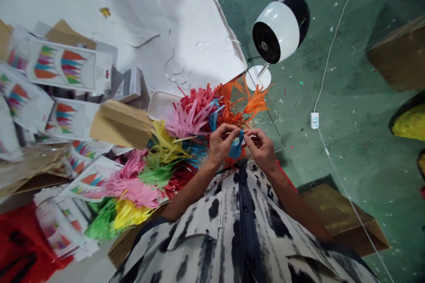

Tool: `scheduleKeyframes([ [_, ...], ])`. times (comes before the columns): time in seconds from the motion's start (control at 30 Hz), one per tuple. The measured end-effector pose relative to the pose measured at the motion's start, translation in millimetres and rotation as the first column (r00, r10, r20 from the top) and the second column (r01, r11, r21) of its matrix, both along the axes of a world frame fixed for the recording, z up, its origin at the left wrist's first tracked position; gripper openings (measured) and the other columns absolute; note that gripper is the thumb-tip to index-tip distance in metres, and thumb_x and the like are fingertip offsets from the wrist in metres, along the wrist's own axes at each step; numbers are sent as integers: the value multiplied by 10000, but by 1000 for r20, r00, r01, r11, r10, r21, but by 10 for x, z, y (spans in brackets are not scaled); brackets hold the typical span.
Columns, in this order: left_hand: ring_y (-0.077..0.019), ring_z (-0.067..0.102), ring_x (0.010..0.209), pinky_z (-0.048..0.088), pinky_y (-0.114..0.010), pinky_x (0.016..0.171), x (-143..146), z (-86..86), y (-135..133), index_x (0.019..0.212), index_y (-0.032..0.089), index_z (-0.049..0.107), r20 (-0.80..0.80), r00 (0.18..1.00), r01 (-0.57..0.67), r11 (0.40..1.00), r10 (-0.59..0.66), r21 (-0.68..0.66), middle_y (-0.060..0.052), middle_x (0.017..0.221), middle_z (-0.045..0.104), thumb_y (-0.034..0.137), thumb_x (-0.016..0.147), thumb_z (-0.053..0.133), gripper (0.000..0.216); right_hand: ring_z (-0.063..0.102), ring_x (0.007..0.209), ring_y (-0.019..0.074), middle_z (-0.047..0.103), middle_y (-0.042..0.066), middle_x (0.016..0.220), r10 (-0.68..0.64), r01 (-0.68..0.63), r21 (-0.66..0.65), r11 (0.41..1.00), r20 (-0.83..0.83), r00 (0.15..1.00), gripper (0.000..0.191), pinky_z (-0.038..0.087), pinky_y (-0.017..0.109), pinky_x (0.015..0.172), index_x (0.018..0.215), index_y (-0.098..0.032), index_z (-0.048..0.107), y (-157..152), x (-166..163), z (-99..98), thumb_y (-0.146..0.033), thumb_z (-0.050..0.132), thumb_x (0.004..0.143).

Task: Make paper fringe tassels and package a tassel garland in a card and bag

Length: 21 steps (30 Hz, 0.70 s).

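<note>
Close in front of my patterned shirt, my left hand (pixel 222 143) and my right hand (pixel 261 148) face each other, fingertips pinched. Between them is a blue paper tassel (pixel 236 147), gripped near its top by both hands; its lower part hangs down. Fingers hide the exact spot where it is held. Just beyond the hands lie orange paper tassels (pixel 256 101), red fringed paper (pixel 203 97) and pink tassels (pixel 191 117). Yellow tassels (pixel 169 143) and green fringed paper (pixel 159 172) lie to the left of my left hand.
Printed packages (pixel 63 66) and a brown paperboard piece (pixel 121 124) are heaped at left, near a white tray (pixel 161 104). The white table (pixel 199 22) spans the top. A fan (pixel 282 28) stands on the green floor, with a power strip (pixel 314 120) and cardboard boxes (pixel 338 208) at right.
</note>
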State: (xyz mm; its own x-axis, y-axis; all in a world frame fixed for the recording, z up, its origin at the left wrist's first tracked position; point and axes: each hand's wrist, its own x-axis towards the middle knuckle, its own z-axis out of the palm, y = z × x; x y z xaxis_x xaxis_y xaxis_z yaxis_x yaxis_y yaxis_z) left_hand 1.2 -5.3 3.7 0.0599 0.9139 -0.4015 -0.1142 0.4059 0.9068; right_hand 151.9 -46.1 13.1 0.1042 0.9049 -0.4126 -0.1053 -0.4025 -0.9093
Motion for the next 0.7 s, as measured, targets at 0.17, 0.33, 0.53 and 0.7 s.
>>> scheduleKeyframes([
  [0.17, -167, 679, 855, 567, -254, 678, -30, 29, -26, 907, 209, 716, -127, 985, 137, 982, -120, 134, -53, 992, 696, 492, 937, 717, 285, 579, 715, 131, 677, 32, 1138, 32, -36, 27, 999, 112, 993, 339, 513, 281, 665, 1224, -299, 623, 13, 38, 62, -429, 738, 933],
  [0.33, -201, 659, 955, 559, -267, 700, -45, 58, -52, 891, 221, 756, -204, 963, 224, 943, -175, 246, -83, 1018, 672, 457, 960, 691, 254, 517, 687, 139, 671, 31, 1025, 102, -136, 94, 986, 300, 948, 156, 462, 288, 627, 949, -259, 752, -5, 59, 47, -412, 750, 920],
  [0.53, -145, 647, 766, 546, -262, 678, -89, -3, -155, 950, 211, 753, -60, 969, 246, 961, -240, 123, -43, 936, 673, 466, 947, 713, 258, 615, 682, 178, 685, -5, 798, 109, -106, -30, 994, 102, 989, 136, 493, 302, 631, 926, -262, 730, -65, 35, 0, -398, 725, 924],
  [0.7, -109, 678, 740, 549, -237, 695, -154, -53, -258, 1297, 252, 681, 166, 957, 251, 966, -239, -59, -30, 1055, 696, 408, 781, 892, 580, 666, 740, 176, 724, -4, 828, 52, -49, -43, 998, 85, 995, 149, 515, 303, 699, 937, -258, 704, -60, -31, 30, -406, 718, 923],
])
